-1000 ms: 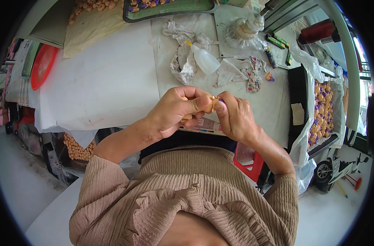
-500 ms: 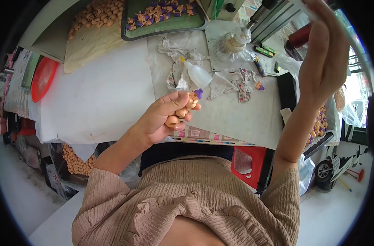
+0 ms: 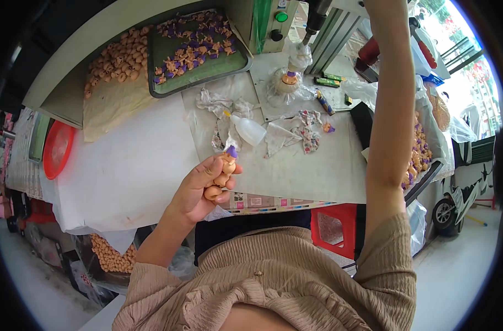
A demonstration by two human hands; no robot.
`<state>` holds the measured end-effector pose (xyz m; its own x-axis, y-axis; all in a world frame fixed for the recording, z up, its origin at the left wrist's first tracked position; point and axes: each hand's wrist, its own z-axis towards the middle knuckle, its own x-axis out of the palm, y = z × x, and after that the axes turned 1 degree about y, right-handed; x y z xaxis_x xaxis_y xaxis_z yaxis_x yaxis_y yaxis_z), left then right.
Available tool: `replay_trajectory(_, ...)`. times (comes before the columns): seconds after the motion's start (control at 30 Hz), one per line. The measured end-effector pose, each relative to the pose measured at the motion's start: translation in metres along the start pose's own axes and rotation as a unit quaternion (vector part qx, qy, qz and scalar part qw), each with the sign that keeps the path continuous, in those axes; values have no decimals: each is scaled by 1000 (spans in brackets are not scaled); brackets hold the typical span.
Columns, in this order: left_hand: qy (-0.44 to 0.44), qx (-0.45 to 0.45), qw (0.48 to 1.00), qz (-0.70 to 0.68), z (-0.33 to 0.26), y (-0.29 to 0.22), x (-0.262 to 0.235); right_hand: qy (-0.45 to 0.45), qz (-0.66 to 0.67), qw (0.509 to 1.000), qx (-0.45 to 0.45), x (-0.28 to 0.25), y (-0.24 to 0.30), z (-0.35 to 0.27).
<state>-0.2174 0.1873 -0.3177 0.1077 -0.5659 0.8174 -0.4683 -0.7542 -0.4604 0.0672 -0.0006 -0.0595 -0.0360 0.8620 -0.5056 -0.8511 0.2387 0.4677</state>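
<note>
Tan plastic, that's what my left hand (image 3: 204,185) was wrapped around: a small stack of tan figurine pieces (image 3: 221,176), the top one wearing a purple cap, fingers curled about half closed with the thumb pinning the stack. So the pieces sat right in my palm, held up over the near edge of the white-covered table (image 3: 135,171).

My right hand was up out of view, forearm (image 3: 392,110) reaching high toward the far right, so I couldn't tell whether it was gripping anything.

Just beyond my left fingertips lay a small squeeze bottle (image 3: 247,130) with a yellow tip, on its side, next to some crumpled stained rags (image 3: 301,129). One lone purple-capped piece (image 3: 328,128) sat a bit further right of those.

Further out still stood the little press (image 3: 292,69) with a piece under its nozzle, then the dark tray (image 3: 199,52) holding capped figures, and left of that a pile of plain tan ones (image 3: 122,58). Off under my right arm was another tray (image 3: 419,160) of capped ones.

Progress-wise, I'd guess somewhere in the middle: plenty capped in both trays, but a good heap of bare ones left.
</note>
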Motion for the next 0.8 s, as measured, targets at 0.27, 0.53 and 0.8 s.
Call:
replay_trajectory(0.27, -9, 71, 997, 15, -5, -24, -8, 97, -209, 930, 285, 63, -49, -198)
replay_trajectory(0.53, 56, 67, 991, 104, 13, -26, 33, 0, -181, 980, 83, 90, -44, -245)
replay_trajectory(0.8, 46, 66, 979, 187, 81, -37, 62, -66, -138, 987, 53, 15, -21, -270)
